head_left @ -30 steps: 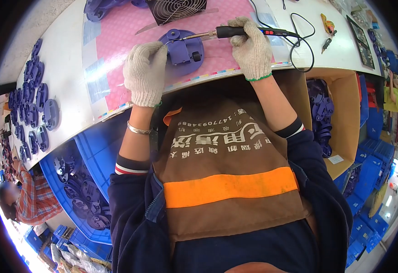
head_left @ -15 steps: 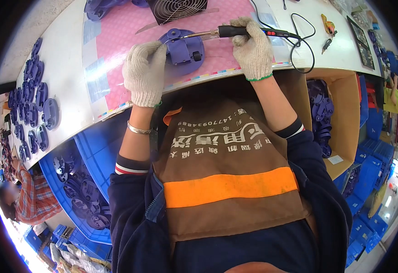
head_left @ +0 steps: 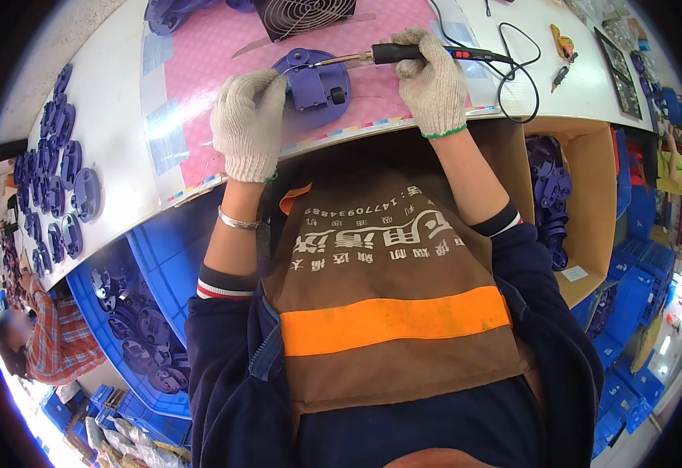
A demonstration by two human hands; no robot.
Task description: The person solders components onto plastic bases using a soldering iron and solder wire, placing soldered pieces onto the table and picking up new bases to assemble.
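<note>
A round purple plastic part point(head_left: 310, 90) with a small black wheel lies on the pink mat point(head_left: 376, 97). My left hand point(head_left: 247, 125), in a white knit glove, is closed at the part's left edge. A thin wire-like piece runs from its fingertips onto the part; the grip itself is hard to see. My right hand point(head_left: 433, 84), also gloved, is closed around the black handle of a soldering iron point(head_left: 394, 54). The iron's metal tip points left and meets the upper middle of the part, close to the wire-like piece.
A black fan point(head_left: 307, 17) stands behind the part. Many purple parts point(head_left: 54, 175) cover the table's left side. A blue bin point(head_left: 142, 335) and a cardboard box point(head_left: 591, 203) hold more. The iron's cable point(head_left: 534, 86) loops at right. A person in plaid point(head_left: 64, 343) is at far left.
</note>
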